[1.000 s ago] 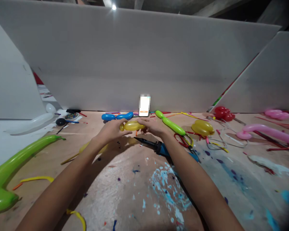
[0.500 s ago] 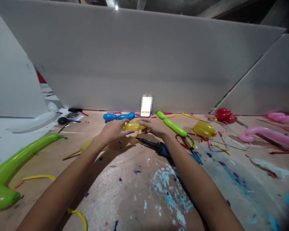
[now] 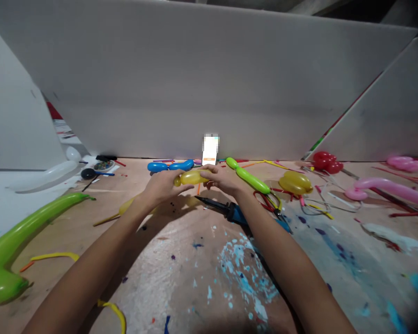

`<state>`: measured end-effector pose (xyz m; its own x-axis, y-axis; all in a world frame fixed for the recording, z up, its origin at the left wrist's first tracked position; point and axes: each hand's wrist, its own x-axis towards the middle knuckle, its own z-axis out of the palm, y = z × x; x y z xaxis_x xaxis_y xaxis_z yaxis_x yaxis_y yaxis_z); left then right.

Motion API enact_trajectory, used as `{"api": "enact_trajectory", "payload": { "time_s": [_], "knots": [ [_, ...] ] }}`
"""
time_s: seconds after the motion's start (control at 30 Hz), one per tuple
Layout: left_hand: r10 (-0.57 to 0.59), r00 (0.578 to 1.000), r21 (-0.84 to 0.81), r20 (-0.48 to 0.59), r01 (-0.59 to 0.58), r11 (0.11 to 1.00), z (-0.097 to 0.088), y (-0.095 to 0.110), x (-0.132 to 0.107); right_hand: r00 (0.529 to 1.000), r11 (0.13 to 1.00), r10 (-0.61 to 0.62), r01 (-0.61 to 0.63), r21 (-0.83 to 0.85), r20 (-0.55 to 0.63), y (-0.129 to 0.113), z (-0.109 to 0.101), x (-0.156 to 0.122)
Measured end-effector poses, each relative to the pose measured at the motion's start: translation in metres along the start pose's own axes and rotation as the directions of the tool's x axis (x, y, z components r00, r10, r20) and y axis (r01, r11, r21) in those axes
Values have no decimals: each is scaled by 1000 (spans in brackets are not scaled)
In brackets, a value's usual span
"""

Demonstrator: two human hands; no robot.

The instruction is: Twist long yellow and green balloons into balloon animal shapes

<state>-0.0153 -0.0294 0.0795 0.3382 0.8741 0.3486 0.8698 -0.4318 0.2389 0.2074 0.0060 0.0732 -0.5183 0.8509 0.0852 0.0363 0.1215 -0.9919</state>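
Observation:
Between my two hands is a yellow modelling balloon (image 3: 192, 177), partly inflated, with a small bubble at its left end. My left hand (image 3: 165, 187) grips that end, thumb below and fingers behind. On the other end, my right hand (image 3: 220, 180) has its fingers closed round the balloon. More yellow balloon (image 3: 127, 206) with a thin uninflated tail shows behind my left forearm; whether it joins the held part is hidden. Under my right forearm lies a blue and black balloon hand pump (image 3: 235, 214), its nozzle pointing left below the hands.
A lit phone (image 3: 210, 150) leans against the white board behind. Blue (image 3: 169, 166) and green (image 3: 252, 180) balloons flank it. Scissors (image 3: 270, 202) lie right of the pump. Yellow (image 3: 295, 183), red (image 3: 325, 162) and pink (image 3: 390, 188) balloons lie farther right; a long green balloon (image 3: 35, 225) lies left.
The whole view has shifted slightly. Both hands keep their hold on the yellow balloon, and my right fingers reach a little farther over its right end.

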Motion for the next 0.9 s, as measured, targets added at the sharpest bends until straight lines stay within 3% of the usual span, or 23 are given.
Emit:
{"api": "enact_trajectory", "payload": {
  "time_s": [0.13, 0.33, 0.47, 0.6, 0.7, 0.77, 0.83, 0.9],
  "knots": [
    [17, 1000, -16, 16, -17, 1000, 0, 1, 0, 998, 997, -53, 51, 54, 28, -3, -4, -2],
    [36, 999, -35, -18, -36, 999, -1, 3, -2, 998, 999, 40, -41, 28, 41, 3, -1, 2],
    [46, 999, -21, 0, -46, 999, -2, 4, -2, 999, 998, -37, 37, -49, -17, -6, 3, -2],
    [16, 999, -69, -29, -18, 997, -5, 7, -1, 995, 989, -95, 97, 107, -23, -13, 5, -6],
    [-8, 991, -189, -131, -17, 982, -9, 11, -1, 997, 931, -82, 80, 355, -9, -8, 6, -2],
    [-62, 968, -331, -244, -23, 943, -14, 15, -2, 998, 900, -57, 54, 432, -5, -3, 10, 2],
    [-146, 928, -509, -344, -53, 859, -21, 20, -3, 999, 923, -43, 32, 383, 19, 0, 18, 5],
    [-236, 893, -691, -383, -107, 715, -28, 27, -4, 994, 968, -59, 36, 247, 88, -1, 30, 4]
  ]
}}
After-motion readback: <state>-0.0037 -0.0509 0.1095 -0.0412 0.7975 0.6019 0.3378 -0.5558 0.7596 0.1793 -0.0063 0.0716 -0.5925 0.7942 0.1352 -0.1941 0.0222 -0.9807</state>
